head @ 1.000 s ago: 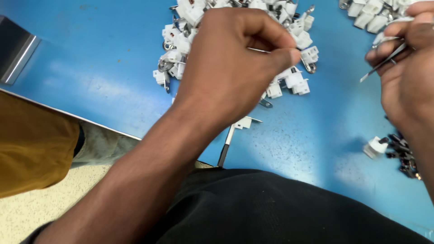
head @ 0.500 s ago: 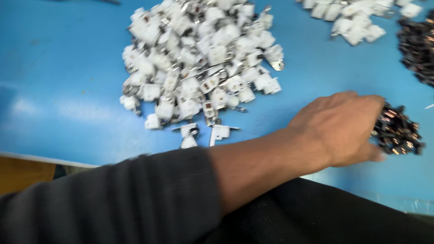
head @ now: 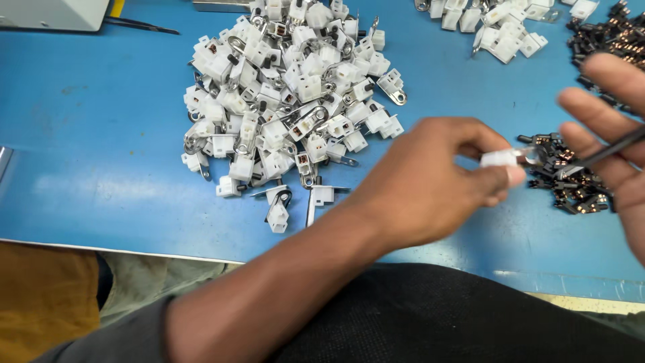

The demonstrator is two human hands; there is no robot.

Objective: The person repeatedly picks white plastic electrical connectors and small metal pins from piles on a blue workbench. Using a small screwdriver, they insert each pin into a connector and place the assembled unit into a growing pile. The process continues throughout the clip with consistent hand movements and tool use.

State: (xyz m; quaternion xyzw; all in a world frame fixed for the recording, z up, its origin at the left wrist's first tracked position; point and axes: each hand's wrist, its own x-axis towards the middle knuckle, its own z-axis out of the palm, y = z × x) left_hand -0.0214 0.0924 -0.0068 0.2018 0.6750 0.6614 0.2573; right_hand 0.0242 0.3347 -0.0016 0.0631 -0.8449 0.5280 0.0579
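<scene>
White connector [head: 498, 158] pinched at tips of left fingers [head: 514, 176], raised over blue counter [head: 101, 154] beside black parts [head: 571, 185] for access by thin tool [head: 615, 149] gripped in right hand [head: 615, 134]; white pile [head: 289, 101] left of both.

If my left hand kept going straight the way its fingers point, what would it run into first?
Most likely the small pile of black parts just beyond the left hand, which pinches a white connector. The right hand hovers there too; depth is unclear.
</scene>
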